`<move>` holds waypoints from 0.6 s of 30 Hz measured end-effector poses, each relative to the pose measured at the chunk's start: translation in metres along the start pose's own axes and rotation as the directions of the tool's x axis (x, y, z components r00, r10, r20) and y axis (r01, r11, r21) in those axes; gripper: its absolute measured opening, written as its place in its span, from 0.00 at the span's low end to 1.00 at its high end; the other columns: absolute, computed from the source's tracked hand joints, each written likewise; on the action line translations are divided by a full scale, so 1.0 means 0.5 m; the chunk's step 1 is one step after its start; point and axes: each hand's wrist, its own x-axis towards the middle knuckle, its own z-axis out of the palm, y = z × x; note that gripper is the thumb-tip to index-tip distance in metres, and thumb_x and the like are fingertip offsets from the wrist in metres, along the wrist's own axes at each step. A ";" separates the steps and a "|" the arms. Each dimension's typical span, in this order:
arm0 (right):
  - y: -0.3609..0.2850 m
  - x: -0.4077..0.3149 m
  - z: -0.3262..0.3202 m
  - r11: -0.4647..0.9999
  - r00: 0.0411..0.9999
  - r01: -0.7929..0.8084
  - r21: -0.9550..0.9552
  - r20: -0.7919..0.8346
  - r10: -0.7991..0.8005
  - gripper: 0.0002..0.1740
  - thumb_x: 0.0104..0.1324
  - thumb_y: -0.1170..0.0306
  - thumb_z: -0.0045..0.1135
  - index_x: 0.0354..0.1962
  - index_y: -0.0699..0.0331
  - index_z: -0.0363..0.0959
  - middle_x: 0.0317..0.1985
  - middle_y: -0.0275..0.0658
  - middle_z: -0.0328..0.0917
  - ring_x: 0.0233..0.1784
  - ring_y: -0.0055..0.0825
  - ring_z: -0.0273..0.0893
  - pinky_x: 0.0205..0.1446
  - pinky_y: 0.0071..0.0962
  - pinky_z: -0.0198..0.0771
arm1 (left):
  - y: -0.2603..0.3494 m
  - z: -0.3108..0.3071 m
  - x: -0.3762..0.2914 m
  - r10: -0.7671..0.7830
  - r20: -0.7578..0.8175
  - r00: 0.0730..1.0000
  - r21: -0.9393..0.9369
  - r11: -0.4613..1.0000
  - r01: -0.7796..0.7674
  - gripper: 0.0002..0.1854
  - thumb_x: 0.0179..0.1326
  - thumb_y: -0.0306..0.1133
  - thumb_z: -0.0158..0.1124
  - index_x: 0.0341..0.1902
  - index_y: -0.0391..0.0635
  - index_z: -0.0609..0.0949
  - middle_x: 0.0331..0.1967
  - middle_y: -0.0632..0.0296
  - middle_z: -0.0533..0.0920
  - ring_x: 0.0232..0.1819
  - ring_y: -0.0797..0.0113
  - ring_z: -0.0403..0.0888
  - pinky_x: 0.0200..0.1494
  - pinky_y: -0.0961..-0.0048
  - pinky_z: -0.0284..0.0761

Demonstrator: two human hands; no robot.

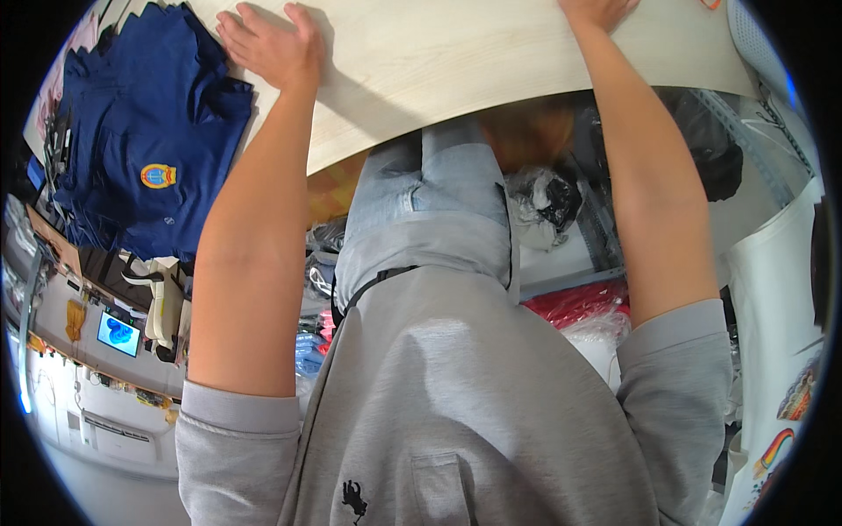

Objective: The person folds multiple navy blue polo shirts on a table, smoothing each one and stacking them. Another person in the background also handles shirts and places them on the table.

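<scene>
My left hand (pixel 273 45) rests on the pale wood-grain tabletop (pixel 421 59), fingers apart and nothing in it. Just beside it on the left lies a stack of navy blue garments (pixel 151 112), the top one bearing a round embroidered badge (pixel 158 175) in yellow, red and light blue. Farther right, my right hand (pixel 602 12) is at the top edge of the view over the same tabletop. Its fingers are mostly cut off by the frame, so whether they hold anything is hidden.
A perforated white object (pixel 756 39) stands at the right end of the table. Below are a metal shelf frame (pixel 743 144), plastic-wrapped red goods (pixel 582 302) and dark bags (pixel 717 164). A cream office chair (pixel 161 302) and a lit screen (pixel 119 333) are at left.
</scene>
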 end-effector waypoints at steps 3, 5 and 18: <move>0.002 0.000 0.002 1.000 1.000 -0.017 0.010 -0.016 0.017 0.32 0.72 0.61 0.54 0.74 0.52 0.69 0.81 0.41 0.62 0.86 0.46 0.53 0.86 0.58 0.44 | -0.006 0.010 0.002 0.016 -0.018 1.000 0.044 0.999 -0.015 0.38 0.67 0.48 0.64 0.74 0.36 0.72 0.79 0.36 0.64 0.82 0.36 0.56 0.82 0.43 0.52; 0.004 -0.003 0.000 1.000 0.999 -0.026 0.004 -0.022 0.026 0.32 0.73 0.60 0.54 0.73 0.52 0.69 0.81 0.40 0.62 0.86 0.45 0.54 0.87 0.57 0.44 | -0.009 0.015 0.000 0.021 -0.016 1.000 0.144 0.989 -0.019 0.38 0.69 0.47 0.64 0.76 0.35 0.71 0.80 0.40 0.64 0.82 0.38 0.56 0.83 0.46 0.51; 0.002 0.005 0.002 0.999 1.000 -0.014 -0.032 -0.003 0.014 0.32 0.73 0.60 0.54 0.73 0.50 0.69 0.81 0.40 0.62 0.86 0.45 0.54 0.87 0.57 0.45 | 0.002 0.010 0.003 -0.001 -0.010 1.000 0.160 0.987 0.003 0.38 0.69 0.46 0.62 0.76 0.33 0.71 0.80 0.39 0.64 0.82 0.38 0.56 0.83 0.46 0.51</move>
